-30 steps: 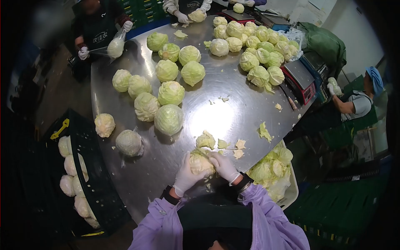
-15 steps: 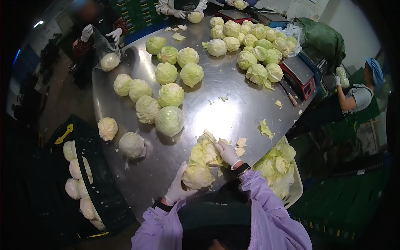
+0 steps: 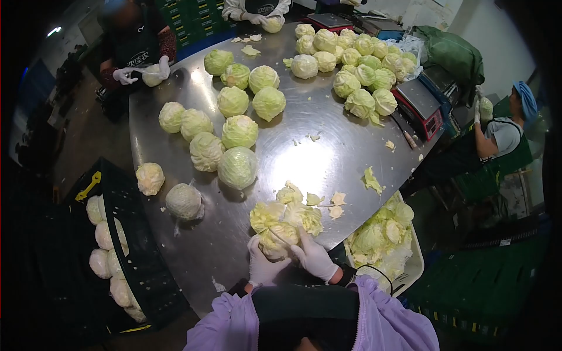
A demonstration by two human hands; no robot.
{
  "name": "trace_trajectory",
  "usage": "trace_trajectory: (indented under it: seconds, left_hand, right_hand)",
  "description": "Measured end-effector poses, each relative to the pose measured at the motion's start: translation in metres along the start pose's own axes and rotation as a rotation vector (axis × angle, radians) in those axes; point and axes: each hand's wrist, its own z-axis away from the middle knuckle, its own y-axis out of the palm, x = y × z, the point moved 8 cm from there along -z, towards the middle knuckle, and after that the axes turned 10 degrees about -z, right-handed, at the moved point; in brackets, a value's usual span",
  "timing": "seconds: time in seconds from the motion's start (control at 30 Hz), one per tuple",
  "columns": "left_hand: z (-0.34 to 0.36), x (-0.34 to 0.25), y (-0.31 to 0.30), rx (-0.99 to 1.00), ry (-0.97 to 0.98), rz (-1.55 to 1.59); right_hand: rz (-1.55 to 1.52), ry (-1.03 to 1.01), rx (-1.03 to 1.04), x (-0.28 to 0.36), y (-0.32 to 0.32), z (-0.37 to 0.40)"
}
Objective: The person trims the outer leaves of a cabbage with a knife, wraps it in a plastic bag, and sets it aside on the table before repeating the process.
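Note:
A pale, partly stripped cabbage [image 3: 274, 242] sits at the table's near edge, between my gloved hands. My left hand [image 3: 266, 264] is closed against its left side, and my right hand [image 3: 316, 257] grips its right side. A thin line runs across the cabbage near my right fingers; whether it is a blade or a leaf edge I cannot make out. Loose outer leaves [image 3: 305, 219] lie just beyond it on the metal table [image 3: 199, 257]. Several whole cabbages [image 3: 238, 168] stand farther off, and one in a white foam net [image 3: 184, 202] is to the left.
A white basket of leaves [image 3: 420, 257] stands at my right, a dark crate of wrapped cabbages [image 3: 137, 248] at my left. A knife [image 3: 405, 131] lies near a red scale [image 3: 430, 120]. Co-workers handle cabbages at the upper left, top and right.
My right hand has moved down and left from the loosened leaves to the cabbage. Outer leaves have spread apart on the table. The upper-left co-worker's hands have come down around the bagged cabbage.

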Motion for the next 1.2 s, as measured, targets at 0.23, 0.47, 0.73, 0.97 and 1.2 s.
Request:
trace_trajectory:
  seconds: [0.23, 0.47, 0.73, 0.97, 1.2]
  left_hand:
    - [-0.003, -0.007, 0.003, -0.005, 0.014, -0.029]
    - [-0.009, -0.017, 0.001, -0.036, 0.044, -0.06]
    - [-0.009, -0.01, 0.0, 0.003, -0.022, -0.036]
    - [-0.013, -0.017, -0.001, 0.0, 0.039, -0.053]
    - [-0.011, -0.008, -0.001, 0.03, -0.005, -0.009]
  right_hand:
    - [0.072, -0.067, -0.137, -0.006, 0.007, -0.001]
    - [-0.241, 0.061, -0.139, -0.041, 0.002, -0.006]
    - [-0.288, 0.213, -0.013, -0.022, -0.007, -0.008]
    - [-0.243, 0.079, -0.091, -0.038, -0.008, -0.013]
    - [-0.722, 0.426, 0.069, -0.068, 0.009, -0.012]
